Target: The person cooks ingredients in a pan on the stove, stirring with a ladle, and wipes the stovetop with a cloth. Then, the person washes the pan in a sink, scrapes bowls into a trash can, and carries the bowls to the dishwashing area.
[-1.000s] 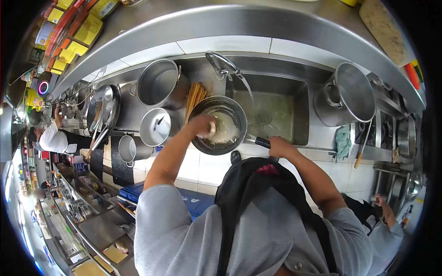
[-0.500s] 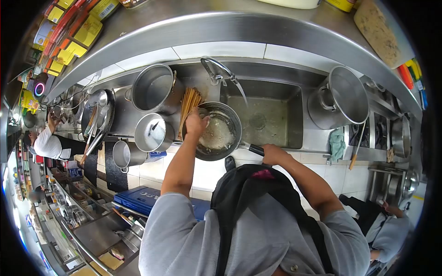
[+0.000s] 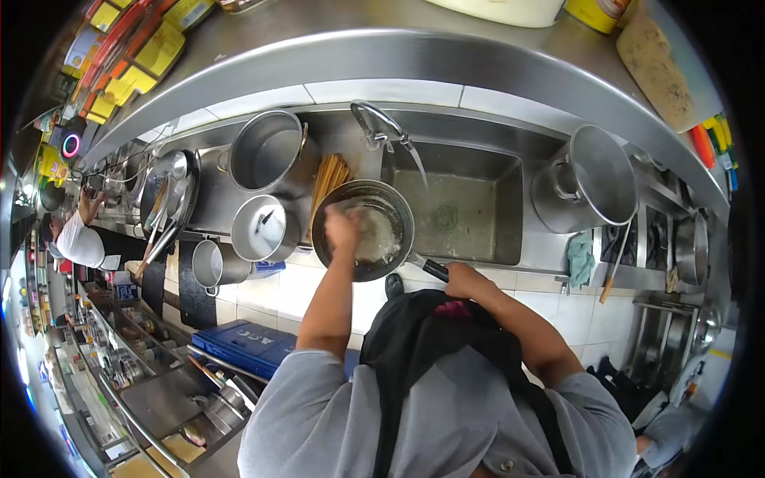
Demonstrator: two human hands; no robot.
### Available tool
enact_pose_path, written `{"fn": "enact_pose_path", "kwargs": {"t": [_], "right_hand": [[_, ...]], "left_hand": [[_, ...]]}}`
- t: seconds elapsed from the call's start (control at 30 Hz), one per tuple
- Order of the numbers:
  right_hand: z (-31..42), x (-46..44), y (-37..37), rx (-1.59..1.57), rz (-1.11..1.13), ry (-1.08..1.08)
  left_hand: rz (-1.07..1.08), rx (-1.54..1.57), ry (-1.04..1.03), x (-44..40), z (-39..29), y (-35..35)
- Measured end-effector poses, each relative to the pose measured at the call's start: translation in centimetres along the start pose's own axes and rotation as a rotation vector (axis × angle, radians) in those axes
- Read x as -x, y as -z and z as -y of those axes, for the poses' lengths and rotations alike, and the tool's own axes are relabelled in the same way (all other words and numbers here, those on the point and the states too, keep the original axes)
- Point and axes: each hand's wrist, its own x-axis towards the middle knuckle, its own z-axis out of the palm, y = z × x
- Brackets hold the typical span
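My right hand (image 3: pixel 462 280) is closed around the black handle of a frying pan (image 3: pixel 320 253), which is tilted over the left edge of the sink (image 3: pixel 510 239). Inside the pan, pale cloudy liquid or residue covers part of the dark bottom. My left hand (image 3: pixel 343 229) reaches into the left side of the pan; its fingers are smeared by motion, and whatever they may hold is hidden. Behind the pan lies a bundle of thin wooden sticks (image 3: pixel 328 177). Water runs from the faucet (image 3: pixel 386 127) into the sink, beside the pan.
A large pot (image 3: pixel 267 151) and a smaller pot (image 3: pixel 261 229) stand left of the pan. Right of the sink are a tall pot (image 3: pixel 586 179) and a green cloth (image 3: pixel 580 259). A steel shelf (image 3: pixel 414 48) crosses above. Another person (image 3: pixel 84 239) works at far left.
My left hand has moved from the upper left rim down into the pan and is now blurred. The pan and my right hand have shifted slightly left. The person at right has moved lower.
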Motion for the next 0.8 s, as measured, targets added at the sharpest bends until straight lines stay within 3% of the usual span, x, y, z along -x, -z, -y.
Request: {"fn": "enact_pose_path", "kwargs": {"t": [0.03, 0.13, 0.17, 0.2, 0.27, 0.3, 0.37, 0.4, 0.5, 0.57, 0.6, 0.67, 0.7, 0.73, 0.8], "right_hand": [[0.2, 0.1, -0.1, 0.028, -0.028, 0.005], [-1.2, -0.9, -0.1, 0.063, -0.092, 0.025], [-1.2, -0.8, -0.2, 0.049, -0.082, 0.03], [-1.1, -0.9, -0.3, 0.033, -0.073, 0.036], [-1.2, -1.1, -0.6, 0.048, -0.055, 0.022], [-1.5, -1.4, -0.4, 0.062, -0.056, 0.029], [-2.0, -1.3, -0.1, 0.079, -0.055, 0.027], [-1.5, -1.4, 0.2, 0.086, -0.052, 0.031], [-1.9, -1.6, -0.7, 0.108, -0.034, 0.032], [-2.3, -2.3, -0.1, 0.123, -0.008, 0.027], [-2.2, -2.1, 0.0, 0.127, -0.005, 0.027], [-1.7, -1.8, -0.1, 0.058, 0.0, 0.032], [-1.5, -1.4, -0.3, 0.057, 0.011, 0.031], [-1.0, -1.3, -0.1, 0.079, 0.032, 0.012], [-0.5, -1.3, 0.9, 0.111, 0.034, -0.004]], "left_hand": [[0.098, -0.005, -0.157, -0.3, 0.8, -2.7], [0.225, -0.067, -0.142, -0.8, -0.7, -0.3], [0.185, -0.007, 0.043, -3.0, 0.2, 0.6], [0.062, -0.018, 0.057, -3.2, 0.7, 0.2], [0.117, -0.065, -0.403, -0.5, 0.6, -1.3], [0.115, -0.063, -0.407, -0.9, 0.3, -0.9], [0.369, -0.05, -0.15, -1.8, 0.2, 0.7], [0.263, 0.049, -0.106, -3.9, 1.5, 0.8], [0.206, -0.044, -0.099, -1.5, 1.9, -1.7], [0.293, -0.299, -0.468, 0.8, 0.8, -0.7], [0.293, -0.297, -0.463, -0.1, 0.9, 0.3], [0.168, -0.035, -0.204, -3.3, 1.4, 3.0], [0.109, 0.007, -0.211, -2.5, 1.1, 2.2], [0.164, -0.117, -0.268, -1.6, 0.5, 1.1], [0.19, -0.222, -0.572, 0.1, 1.0, -1.0]]}}
